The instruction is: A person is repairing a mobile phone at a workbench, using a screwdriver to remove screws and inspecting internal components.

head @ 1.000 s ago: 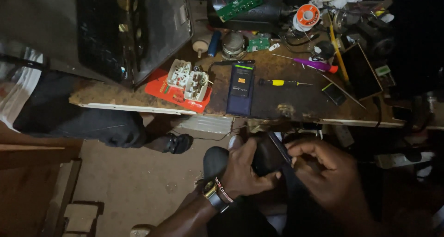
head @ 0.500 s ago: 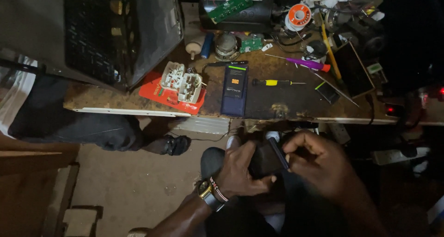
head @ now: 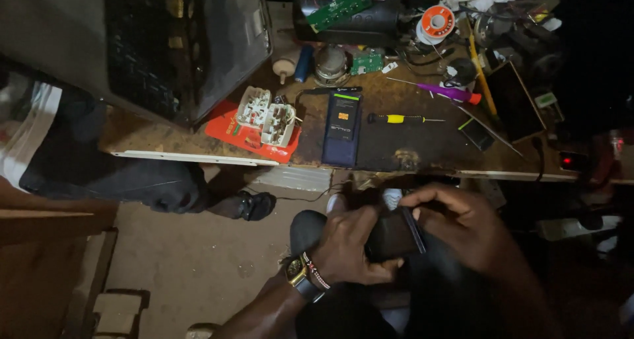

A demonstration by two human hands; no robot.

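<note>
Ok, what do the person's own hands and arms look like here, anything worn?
Both hands are bare, no gloves. The left hand has a gold-and-dark wristwatch and a beaded bracelet at the wrist, with the forearm uncovered. The right hand shows no rings or bands; its arm fades into shadow.

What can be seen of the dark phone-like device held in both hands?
The dark device is a flat, slim, black rectangular slab, phone-like, with a thin paler edge along its right side. It looks like smooth glass or plastic; detail is lost in dim light. It sits tilted over the person's lap, below the workbench edge. The left hand cups it from the left and beneath; the right hand pinches its upper right edge with its fingers.
</note>
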